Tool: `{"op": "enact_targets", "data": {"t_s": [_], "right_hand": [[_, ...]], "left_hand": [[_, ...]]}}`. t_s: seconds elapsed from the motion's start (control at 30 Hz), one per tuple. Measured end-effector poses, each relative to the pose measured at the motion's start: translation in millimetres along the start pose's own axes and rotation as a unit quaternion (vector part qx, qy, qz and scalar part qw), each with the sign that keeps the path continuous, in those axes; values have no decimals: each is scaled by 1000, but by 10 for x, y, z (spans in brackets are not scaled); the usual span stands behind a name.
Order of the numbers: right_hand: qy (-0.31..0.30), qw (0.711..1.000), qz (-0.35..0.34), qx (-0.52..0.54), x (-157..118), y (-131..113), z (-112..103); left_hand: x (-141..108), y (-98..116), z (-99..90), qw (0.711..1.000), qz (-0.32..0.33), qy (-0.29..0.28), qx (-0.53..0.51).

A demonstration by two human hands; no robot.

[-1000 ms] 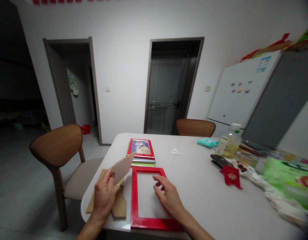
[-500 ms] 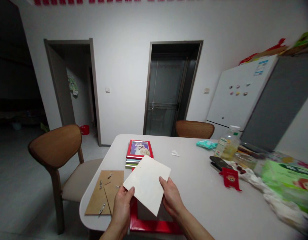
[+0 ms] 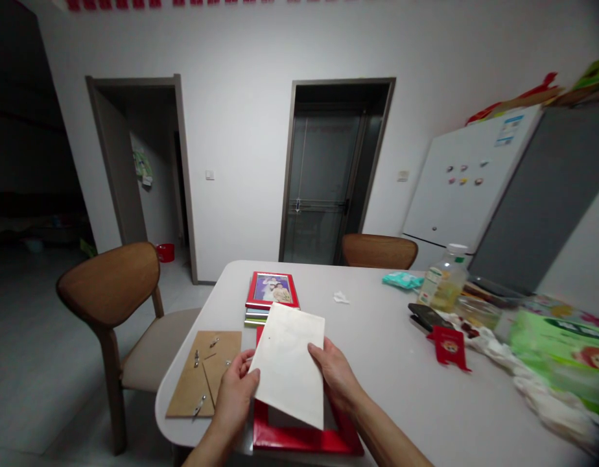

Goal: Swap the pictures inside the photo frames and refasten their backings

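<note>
A plain off-white card (image 3: 290, 363) is held up between my two hands, tilted, its far side hidden from me. My left hand (image 3: 237, 388) pinches its left edge, thumb in front and fingers behind. On the right edge, my right hand (image 3: 334, 375) grips it the same way. Below the card a red picture frame (image 3: 306, 440) lies on the table, partly covered by the card and hands. Left of it rest brown backing boards (image 3: 190, 383) with metal clips. Beyond the card is a stack of picture frames, topped by a red-framed photo (image 3: 271, 290).
On the white table (image 3: 377, 363), a crumpled tissue (image 3: 341, 298) lies past the card. To the right are a teal packet (image 3: 402, 280), a bottle (image 3: 443, 279), a black phone-like object (image 3: 428, 316), a red packet (image 3: 449, 347) and a green tissue pack (image 3: 562, 353). Wooden chairs (image 3: 109, 279) stand around.
The card has turned in my hands, so its edges now run more upright. More of the red frame below it shows. Both hands still hold the card.
</note>
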State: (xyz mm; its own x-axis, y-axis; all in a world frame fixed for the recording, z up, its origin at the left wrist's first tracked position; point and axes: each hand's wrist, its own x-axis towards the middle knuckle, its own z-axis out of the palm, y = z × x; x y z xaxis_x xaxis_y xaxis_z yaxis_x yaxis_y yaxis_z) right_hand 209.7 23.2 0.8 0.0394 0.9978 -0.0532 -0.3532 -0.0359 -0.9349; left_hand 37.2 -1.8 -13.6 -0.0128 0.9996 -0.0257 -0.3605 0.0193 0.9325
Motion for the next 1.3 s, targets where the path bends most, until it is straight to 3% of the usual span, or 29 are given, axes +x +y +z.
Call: {"op": "enact_targets", "data": {"t_s": [0.27,0.4,0.57,0.73,0.83,0.93,1.07,1.17,1.3], "right_hand": [[-27,999,40,-21,-47,12,43],[8,1000,21,-14,-22,9,71],[2,1000,17,-16,-5,46,76],[6,998,-9,-68,-39,76,99],[15,993,-32,-112,-26,37,77],[30,988,-38,-149,33,-20,-17],[22,986,-4,-164,121,-26,-198],[31,982,3,-184,164,32,-278],[22,973,-7,-229,190,105,-264]], "left_hand": [[15,-29,32,1000,0,0,12],[15,-13,41,1000,17,-9,13],[38,-59,29,996,63,11,57],[58,-93,26,998,41,11,54],[45,-94,-4,993,34,2,110],[-1,-82,-59,968,66,-16,241],[-75,-93,-99,907,119,-18,402],[-111,-137,-93,876,139,-32,461],[-132,-189,-96,859,135,-56,491]]}}
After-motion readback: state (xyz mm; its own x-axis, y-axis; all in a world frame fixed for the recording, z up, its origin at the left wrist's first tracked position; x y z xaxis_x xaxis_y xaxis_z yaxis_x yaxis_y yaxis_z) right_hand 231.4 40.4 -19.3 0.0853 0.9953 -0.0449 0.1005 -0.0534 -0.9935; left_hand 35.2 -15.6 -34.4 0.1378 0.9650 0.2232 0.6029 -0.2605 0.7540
